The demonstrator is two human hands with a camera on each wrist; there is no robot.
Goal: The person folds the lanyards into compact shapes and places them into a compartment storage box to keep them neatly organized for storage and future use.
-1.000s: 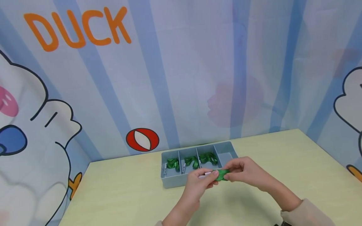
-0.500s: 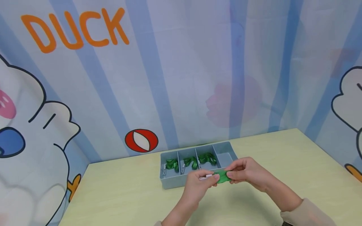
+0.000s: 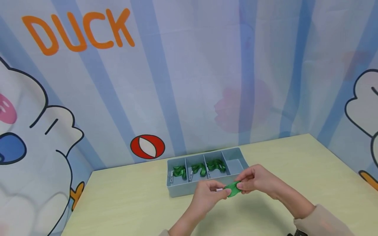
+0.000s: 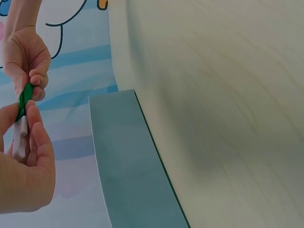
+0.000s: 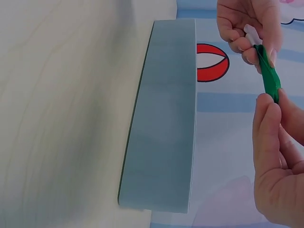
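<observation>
A folded green ribbon lanyard (image 3: 233, 189) with a white clip end (image 3: 219, 189) is held between both hands above the table, in front of the grey-blue tray (image 3: 184, 189). My left hand (image 3: 205, 196) pinches its left part near the clip between thumb and fingers. At its other end, my right hand (image 3: 258, 181) pinches the green ribbon with thumb and fingertips. The left wrist view shows the twisted green ribbon (image 4: 24, 99) running between the hands. In the right wrist view the ribbon (image 5: 269, 78) looks stretched lengthwise, and the white clip (image 5: 251, 34) lies against the left fingers.
Three tray compartments each hold a bundled green lanyard, at the left (image 3: 179, 171), centre-left (image 3: 199, 169) and centre-right (image 3: 217, 165). The rightmost compartment (image 3: 235, 166) shows its bare floor. The tray stands on a pale yellow table (image 3: 127, 196), near a printed cloth backdrop (image 3: 200, 82).
Both hands keep hold of the lanyard. The left hand has dropped slightly and moved a little right, and the green ribbon now slants between the fingers.
</observation>
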